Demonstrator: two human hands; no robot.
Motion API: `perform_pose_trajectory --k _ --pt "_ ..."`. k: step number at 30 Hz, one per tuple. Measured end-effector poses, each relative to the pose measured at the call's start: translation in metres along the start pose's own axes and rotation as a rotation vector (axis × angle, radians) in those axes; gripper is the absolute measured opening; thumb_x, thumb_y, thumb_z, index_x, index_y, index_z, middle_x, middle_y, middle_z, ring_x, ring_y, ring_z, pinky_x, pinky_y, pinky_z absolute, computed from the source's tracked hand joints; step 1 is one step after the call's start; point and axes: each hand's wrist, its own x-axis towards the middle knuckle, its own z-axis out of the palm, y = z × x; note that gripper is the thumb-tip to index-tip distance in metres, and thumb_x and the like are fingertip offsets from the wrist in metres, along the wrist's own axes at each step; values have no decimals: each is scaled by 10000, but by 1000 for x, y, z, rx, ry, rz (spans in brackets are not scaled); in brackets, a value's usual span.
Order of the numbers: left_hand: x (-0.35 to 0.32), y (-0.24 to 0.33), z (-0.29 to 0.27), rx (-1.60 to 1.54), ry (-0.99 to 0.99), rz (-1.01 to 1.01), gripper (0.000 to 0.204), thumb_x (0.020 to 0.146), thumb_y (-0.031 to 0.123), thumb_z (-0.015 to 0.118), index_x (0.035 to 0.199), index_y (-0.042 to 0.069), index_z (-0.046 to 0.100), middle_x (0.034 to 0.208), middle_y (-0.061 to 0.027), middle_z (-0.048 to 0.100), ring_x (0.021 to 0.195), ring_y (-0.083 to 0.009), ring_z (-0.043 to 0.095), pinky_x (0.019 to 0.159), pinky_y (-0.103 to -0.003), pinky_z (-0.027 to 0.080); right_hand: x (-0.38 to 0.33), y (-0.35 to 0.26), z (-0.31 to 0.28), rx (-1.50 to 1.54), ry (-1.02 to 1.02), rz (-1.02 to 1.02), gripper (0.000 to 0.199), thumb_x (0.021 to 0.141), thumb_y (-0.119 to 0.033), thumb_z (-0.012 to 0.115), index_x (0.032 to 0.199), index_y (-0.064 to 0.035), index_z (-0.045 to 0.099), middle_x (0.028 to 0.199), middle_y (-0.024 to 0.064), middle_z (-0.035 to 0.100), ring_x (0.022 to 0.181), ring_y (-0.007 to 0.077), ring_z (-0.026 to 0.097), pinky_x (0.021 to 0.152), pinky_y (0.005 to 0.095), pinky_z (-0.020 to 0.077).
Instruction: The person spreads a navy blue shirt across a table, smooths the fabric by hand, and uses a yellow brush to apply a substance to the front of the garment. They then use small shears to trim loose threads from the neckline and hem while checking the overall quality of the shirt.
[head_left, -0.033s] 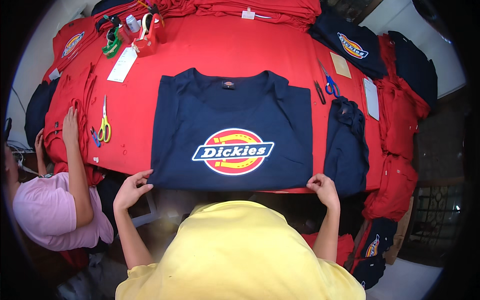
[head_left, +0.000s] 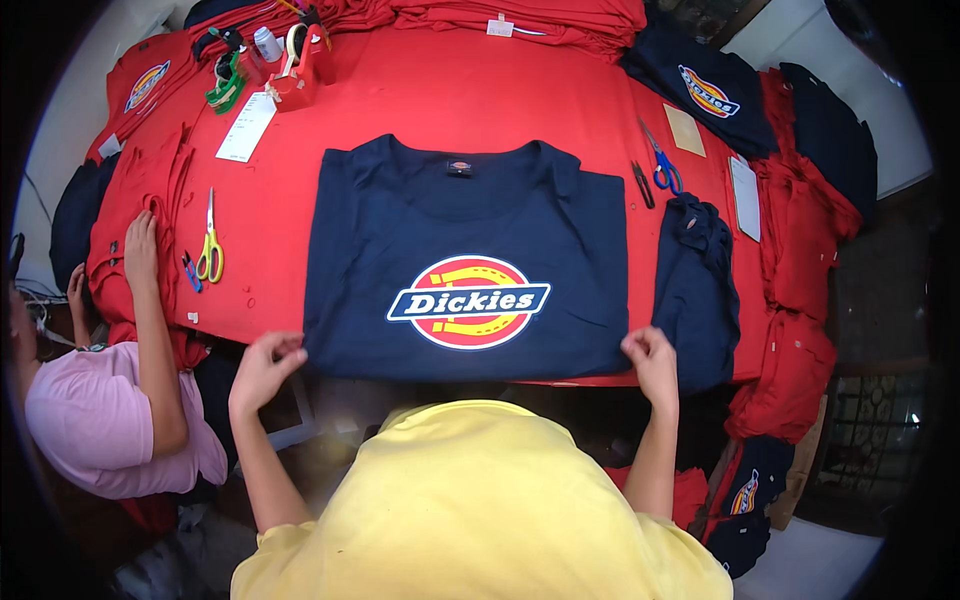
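Observation:
A navy T-shirt [head_left: 400, 240] with a coloured chest print lies flat in front of me. It is folded to a rectangle, with its neckline at the far side. At its near left corner, my left hand [head_left: 265, 370] has bent fingers and the thumb drawn together at the edge. My right hand [head_left: 652, 362] is closed in a similar pinch at the near right corner. The cloth between the fingertips is too small to make out. Just right of the shirt lies a bunched navy garment [head_left: 690, 300].
Yellow-handled scissors [head_left: 210, 250] lie to the left, blue-handled scissors [head_left: 665, 172] and dark snips [head_left: 641, 185] to the right. Tape dispensers [head_left: 295, 75] stand at the back left. Red garment stacks [head_left: 800, 230] line the table [head_left: 500, 90]. A person in pink [head_left: 120, 420] works at left.
Both my hands have moved slightly away from me along the shirt's sides, and their fingers have drawn closer together. The T-shirt stays almost in place.

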Motion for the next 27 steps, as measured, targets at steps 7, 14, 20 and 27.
perform_pose_trajectory --k 7,14,20,27 --pt "152 90 26 251 531 527 234 935 160 575 1095 17 669 1041 -161 642 1029 -338 592 910 -407 462 169 -91 34 148 442 -488 239 957 -152 492 1003 -19 686 1019 161 658 998 343 608 888 401 467" --pt "271 145 59 616 591 296 313 905 245 620 1152 60 667 1106 -166 622 1051 -351 571 913 -486 453 280 -158 66 -258 480 -277 255 923 -254 606 1068 -52 663 1110 137 614 1111 351 519 907 514 421" --pt "305 146 42 264 449 459 212 896 215 637 991 35 580 1004 -157 648 965 -368 614 821 -472 478 314 -150 47 16 368 -501 215 915 -255 622 954 -44 640 1000 169 632 963 365 599 823 474 472" --pt "339 139 28 282 451 503 238 896 275 653 966 56 596 895 -136 674 887 -335 651 755 -435 495 336 -157 50 -281 530 -473 338 882 -393 647 887 -59 599 888 109 611 851 322 620 740 458 490"
